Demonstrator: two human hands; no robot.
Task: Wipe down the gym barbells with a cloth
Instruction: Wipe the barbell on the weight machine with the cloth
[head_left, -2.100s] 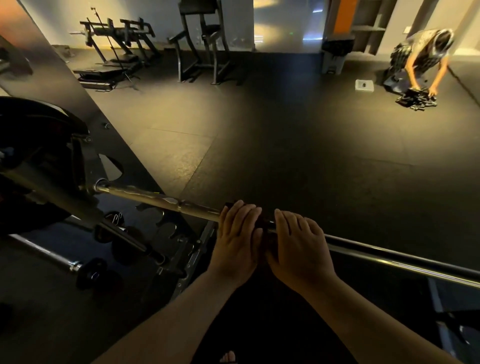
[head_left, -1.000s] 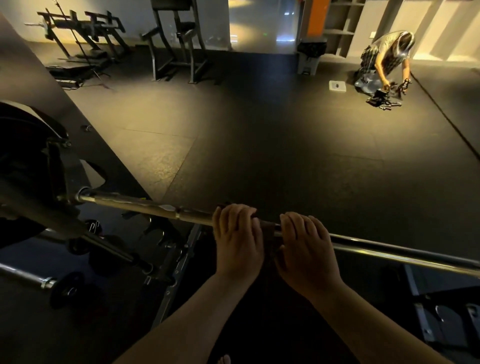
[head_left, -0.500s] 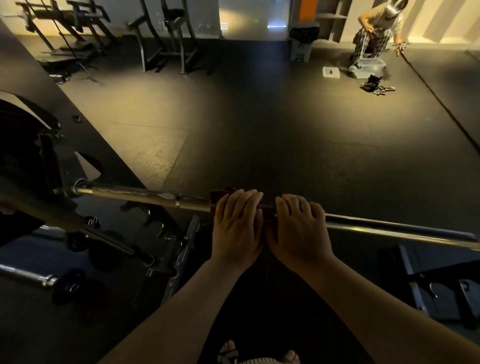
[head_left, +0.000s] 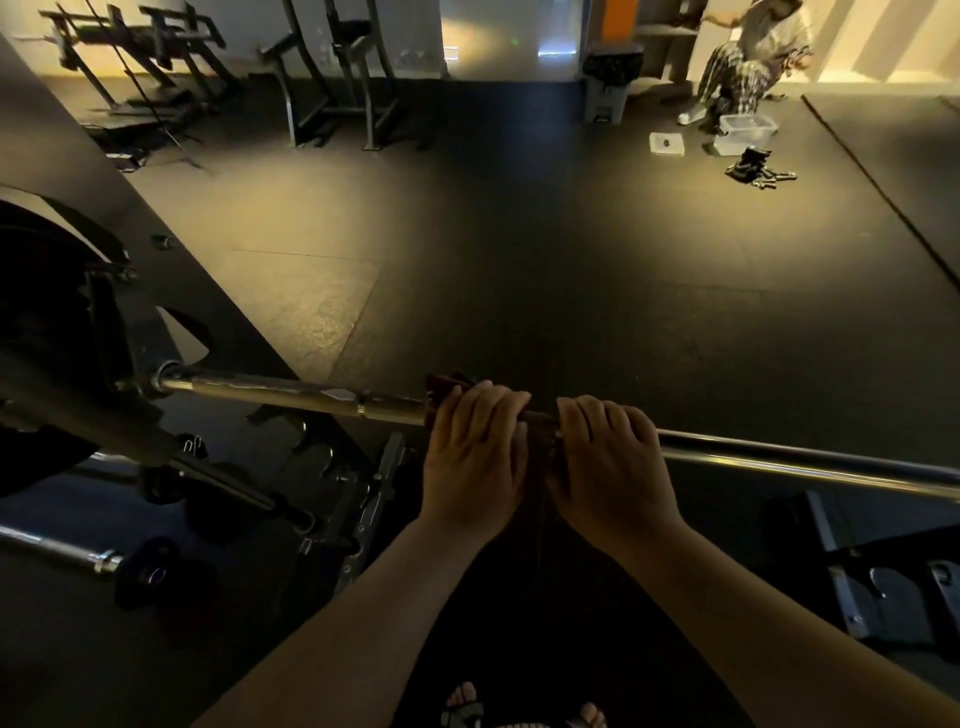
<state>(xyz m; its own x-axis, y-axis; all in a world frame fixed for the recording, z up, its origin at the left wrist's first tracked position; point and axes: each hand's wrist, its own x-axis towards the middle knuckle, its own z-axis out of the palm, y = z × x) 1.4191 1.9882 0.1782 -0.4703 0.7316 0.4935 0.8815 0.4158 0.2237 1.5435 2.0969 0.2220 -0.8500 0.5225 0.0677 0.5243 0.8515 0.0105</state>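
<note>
The wiping step is in hand. The barbell (head_left: 779, 457) lies across the view from a rack (head_left: 104, 332) at the left to the right edge, and a dark reddish cloth (head_left: 540, 428) is wrapped over its shaft near the middle, just right of the collar where the thicker sleeve begins. The left hand (head_left: 475, 457) and the right hand (head_left: 608, 467) sit side by side on top of the bar, fingers curled over the far side, both grasping the cloth against the steel. A corner of cloth shows beyond the left fingertips and a strip shows between the two hands. The shaft to the right looks shiny, while the sleeve to the left shows pale streaks, so much of the bar probably remains to be done. The next move calls for keeping the cloth pinched round the bar and sliding both hands along it together, with enough squeeze to rub the metal without the cloth bunching or slipping off.
</note>
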